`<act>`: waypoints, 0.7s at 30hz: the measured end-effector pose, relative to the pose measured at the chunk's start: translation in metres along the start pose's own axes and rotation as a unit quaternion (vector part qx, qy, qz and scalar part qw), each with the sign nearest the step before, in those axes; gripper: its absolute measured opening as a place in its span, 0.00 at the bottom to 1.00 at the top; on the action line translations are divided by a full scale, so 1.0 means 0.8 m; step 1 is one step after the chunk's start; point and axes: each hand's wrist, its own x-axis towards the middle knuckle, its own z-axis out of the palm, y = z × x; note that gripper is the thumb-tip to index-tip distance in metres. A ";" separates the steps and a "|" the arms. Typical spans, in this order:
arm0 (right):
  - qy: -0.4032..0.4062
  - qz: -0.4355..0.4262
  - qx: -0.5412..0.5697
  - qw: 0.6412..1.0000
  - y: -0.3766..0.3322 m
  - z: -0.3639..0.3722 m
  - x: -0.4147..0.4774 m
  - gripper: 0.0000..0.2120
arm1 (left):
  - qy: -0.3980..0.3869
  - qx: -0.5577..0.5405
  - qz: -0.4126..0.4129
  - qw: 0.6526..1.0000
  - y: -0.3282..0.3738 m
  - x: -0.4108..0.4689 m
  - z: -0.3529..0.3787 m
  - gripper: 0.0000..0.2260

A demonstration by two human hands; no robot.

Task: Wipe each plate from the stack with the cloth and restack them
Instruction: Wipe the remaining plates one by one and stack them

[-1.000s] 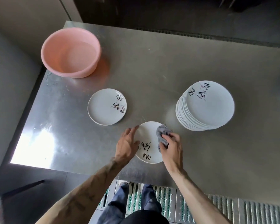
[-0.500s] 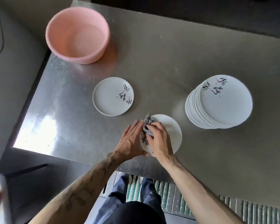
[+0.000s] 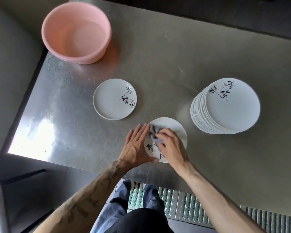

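A white plate with black calligraphy lies near the front edge of the steel table. My right hand grips a crumpled grey cloth and presses it on the plate's left half. My left hand lies flat with straight fingers against the plate's left rim, thumb at its near edge. A single plate of the same kind sits alone to the left and farther back. A tall stack of plates stands at the right.
A pink plastic basin holding water stands at the table's back left corner. The steel table ends close to my body in front and at its left edge. Below are my legs and a metal floor grate.
The cloth in my right hand has swept from the plate's right side to its left side. My left hand has stayed at the left rim. The view has shifted slightly.
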 end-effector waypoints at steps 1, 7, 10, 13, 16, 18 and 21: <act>0.022 0.030 -0.001 0.999 0.005 -0.004 0.006 0.16 | -0.001 -0.008 -0.001 1.000 0.001 0.000 -0.001 0.66; -0.030 -0.005 0.032 0.999 -0.037 0.021 -0.021 0.16 | 0.013 -0.015 -0.016 1.000 0.004 0.001 0.001 0.58; -0.037 -0.016 0.017 0.999 -0.023 0.008 -0.025 0.15 | -0.003 -0.019 -0.010 1.000 0.000 0.001 0.000 0.63; 0.026 0.022 -0.029 0.999 0.005 -0.018 0.001 0.16 | -0.016 -0.017 -0.017 1.000 0.000 0.004 0.000 0.68; 0.038 0.059 -0.079 0.994 0.020 -0.034 0.035 0.17 | -0.012 -0.029 -0.028 0.999 0.002 0.003 -0.001 0.68; 0.038 0.058 -0.080 0.994 0.012 -0.028 0.041 0.17 | -0.006 -0.036 -0.036 0.999 0.004 0.003 0.000 0.67; 0.009 0.022 -0.036 0.999 -0.018 -0.005 0.017 0.16 | -0.002 -0.029 -0.041 0.999 0.007 0.004 0.000 0.66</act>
